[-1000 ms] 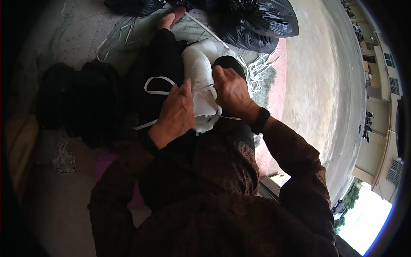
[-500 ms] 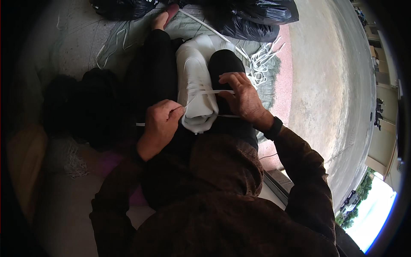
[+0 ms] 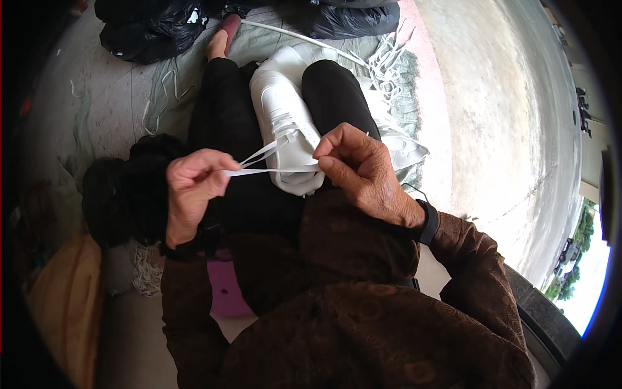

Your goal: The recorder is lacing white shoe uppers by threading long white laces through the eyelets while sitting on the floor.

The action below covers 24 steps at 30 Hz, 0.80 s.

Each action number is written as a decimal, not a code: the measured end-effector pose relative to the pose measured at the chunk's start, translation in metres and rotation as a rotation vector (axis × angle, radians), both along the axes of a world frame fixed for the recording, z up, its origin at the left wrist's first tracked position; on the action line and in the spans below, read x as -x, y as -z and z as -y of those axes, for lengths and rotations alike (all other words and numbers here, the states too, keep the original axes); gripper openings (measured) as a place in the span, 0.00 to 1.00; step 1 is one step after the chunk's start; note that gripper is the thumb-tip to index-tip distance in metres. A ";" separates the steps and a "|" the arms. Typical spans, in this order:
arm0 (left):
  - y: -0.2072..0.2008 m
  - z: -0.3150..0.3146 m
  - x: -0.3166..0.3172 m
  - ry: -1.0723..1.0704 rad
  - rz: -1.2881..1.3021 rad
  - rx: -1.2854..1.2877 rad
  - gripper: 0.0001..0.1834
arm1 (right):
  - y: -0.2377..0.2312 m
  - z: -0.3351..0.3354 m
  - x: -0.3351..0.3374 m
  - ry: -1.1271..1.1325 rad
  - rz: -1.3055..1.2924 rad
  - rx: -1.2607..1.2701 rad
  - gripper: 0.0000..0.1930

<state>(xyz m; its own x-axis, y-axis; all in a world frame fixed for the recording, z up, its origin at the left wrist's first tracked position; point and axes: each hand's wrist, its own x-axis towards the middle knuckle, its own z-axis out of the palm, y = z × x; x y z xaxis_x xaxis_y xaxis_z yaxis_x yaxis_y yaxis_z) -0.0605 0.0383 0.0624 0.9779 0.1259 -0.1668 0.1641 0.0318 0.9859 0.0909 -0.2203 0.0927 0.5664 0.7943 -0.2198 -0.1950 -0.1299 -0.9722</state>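
A white sneaker (image 3: 275,110) rests between my thighs, toe pointing away and its opening toward me. Left of the shoe, my left hand (image 3: 197,188) pinches a flat white shoelace (image 3: 259,172), which runs taut across the shoe's opening to my right hand (image 3: 363,172). The fingertips of that right hand are pinched on the lace beside the right edge of the opening. Two more strands of lace slant from the upper eyelets toward my left fingers. A second white shoe (image 3: 291,59) lies just beyond the sneaker, partly hidden.
Loose white laces (image 3: 389,71) lie heaped at the far right near another white shoe (image 3: 403,152). Black plastic bags (image 3: 152,32) sit at the far side. A dark bundle (image 3: 129,188) and a wooden board (image 3: 68,311) are on the left. My black-trousered knee (image 3: 334,84) flanks the sneaker.
My left hand has moved left and up, drawing the lace out into longer strands. My right hand has come closer to the shoe's opening and now pinches. The view has shifted slightly.
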 end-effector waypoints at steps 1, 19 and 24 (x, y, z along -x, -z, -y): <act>0.014 -0.033 0.030 -0.303 0.149 0.352 0.10 | 0.007 0.009 0.005 0.007 -0.078 0.041 0.02; 0.026 0.059 -0.039 -0.397 -0.013 -0.374 0.02 | 0.081 -0.025 0.038 0.376 -1.305 0.092 0.08; 0.055 0.070 -0.057 -0.276 0.074 -0.918 0.03 | 0.070 -0.026 0.039 0.351 -1.224 0.157 0.08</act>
<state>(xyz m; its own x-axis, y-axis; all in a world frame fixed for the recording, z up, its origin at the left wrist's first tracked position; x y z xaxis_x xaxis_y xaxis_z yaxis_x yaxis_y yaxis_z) -0.0040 -0.0320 0.0073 0.8982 0.4041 0.1728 0.2024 -0.7294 0.6534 0.0521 -0.1943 0.0229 0.1024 0.5624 -0.8205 -0.9933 0.0129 -0.1151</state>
